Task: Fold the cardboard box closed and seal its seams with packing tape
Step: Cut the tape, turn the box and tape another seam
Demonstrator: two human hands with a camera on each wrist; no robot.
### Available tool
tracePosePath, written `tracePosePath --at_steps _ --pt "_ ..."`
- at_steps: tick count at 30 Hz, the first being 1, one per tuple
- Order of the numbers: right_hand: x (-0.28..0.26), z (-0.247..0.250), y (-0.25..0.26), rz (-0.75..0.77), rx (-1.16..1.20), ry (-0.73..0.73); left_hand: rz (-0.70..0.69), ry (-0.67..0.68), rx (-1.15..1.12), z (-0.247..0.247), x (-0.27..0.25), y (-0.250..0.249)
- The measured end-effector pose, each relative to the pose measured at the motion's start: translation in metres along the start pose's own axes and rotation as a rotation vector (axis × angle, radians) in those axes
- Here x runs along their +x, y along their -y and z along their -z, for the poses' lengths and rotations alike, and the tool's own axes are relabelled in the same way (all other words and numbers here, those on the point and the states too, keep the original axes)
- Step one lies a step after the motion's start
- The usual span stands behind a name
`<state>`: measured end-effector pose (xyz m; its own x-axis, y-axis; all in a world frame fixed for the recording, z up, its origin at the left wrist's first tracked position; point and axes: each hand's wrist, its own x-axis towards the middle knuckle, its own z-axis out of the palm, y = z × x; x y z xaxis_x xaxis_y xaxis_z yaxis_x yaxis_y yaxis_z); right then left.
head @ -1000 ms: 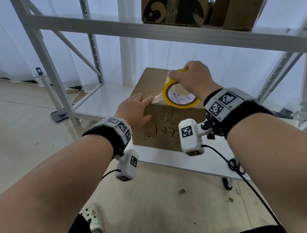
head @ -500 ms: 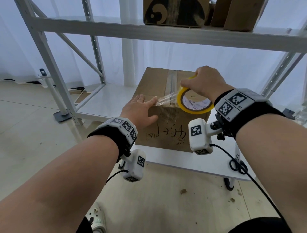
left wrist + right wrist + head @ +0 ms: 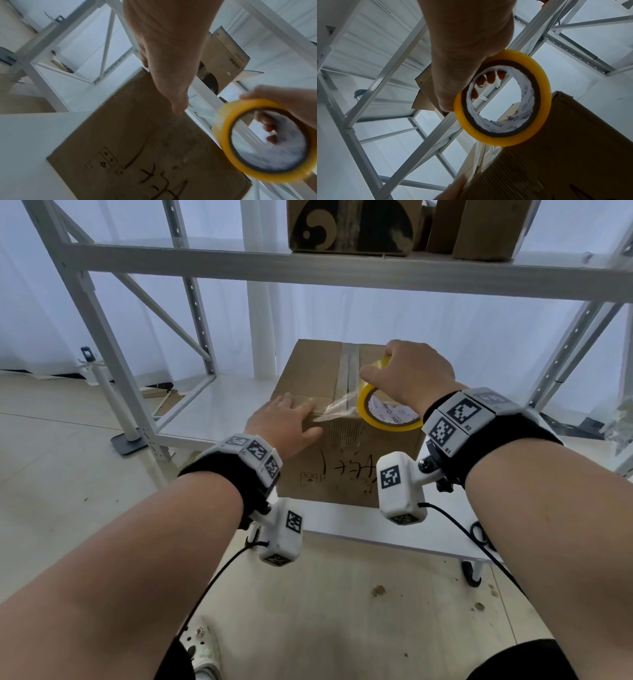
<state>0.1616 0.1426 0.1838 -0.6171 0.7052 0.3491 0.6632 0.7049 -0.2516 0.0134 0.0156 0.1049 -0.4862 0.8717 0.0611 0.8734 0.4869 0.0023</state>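
cardboard box [image 3: 346, 419]: head view, we see it flaps-down on the lower shelf board [image 3: 219, 412], straight ahead of both hands; a taped seam runs down the middle of its top
left hand [image 3: 286, 428]: head view, ours lies flat on the box's near top edge, fingers straight, pressing the free end of the tape strip [image 3: 337, 409] onto the cardboard
right hand [image 3: 409, 374]: head view, just right of the left hand over the box's top front edge; fingers curled round the tape roll [image 3: 388, 414], thumb on the outer rim
tape strip: head view, clear film stretched between left fingertips and roll, crossing the centre seam at the edge
upper boxes [image 3: 352, 225]: head view, on the shelf beam above both hands
box, left wrist view: front face [image 3: 147, 142] below the palm, black handwriting and small printed symbols on it
left hand, left wrist view: fingers [image 3: 178, 106] reach to the top edge; picture is blurred, we cannot tell fingertip contact
roll, left wrist view: yellow ring [image 3: 264, 139] right of the left hand, right-hand fingers through its core
roll, right wrist view: ring [image 3: 502, 98] gripped, fingers [image 3: 489, 79] inside the core, thumb outside
box, right wrist view: corner [image 3: 565, 155] directly below the roll
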Motion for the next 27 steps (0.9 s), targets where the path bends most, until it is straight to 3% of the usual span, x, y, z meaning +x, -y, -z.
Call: tracePosePath --at_steps 5,11,18,22,27 --pt "-0.002 0.002 0.002 0.001 -0.009 -0.005 0.069 -0.066 0.028 -0.006 -0.008 0.043" --pt "0.000 0.004 0.006 0.025 0.002 0.026 -0.001 -0.117 -0.076 -0.009 -0.011 0.003" --pt "0.004 0.009 -0.005 -0.044 0.323 -0.061 -0.048 -0.143 -0.090 -0.013 -0.015 0.012" --pt "0.003 0.018 0.007 0.034 0.228 -0.100 -0.033 -0.141 -0.110 -0.011 -0.013 0.012" --pt "-0.001 0.007 -0.006 0.001 0.097 -0.010 -0.035 -0.156 -0.081 -0.006 -0.011 0.007"
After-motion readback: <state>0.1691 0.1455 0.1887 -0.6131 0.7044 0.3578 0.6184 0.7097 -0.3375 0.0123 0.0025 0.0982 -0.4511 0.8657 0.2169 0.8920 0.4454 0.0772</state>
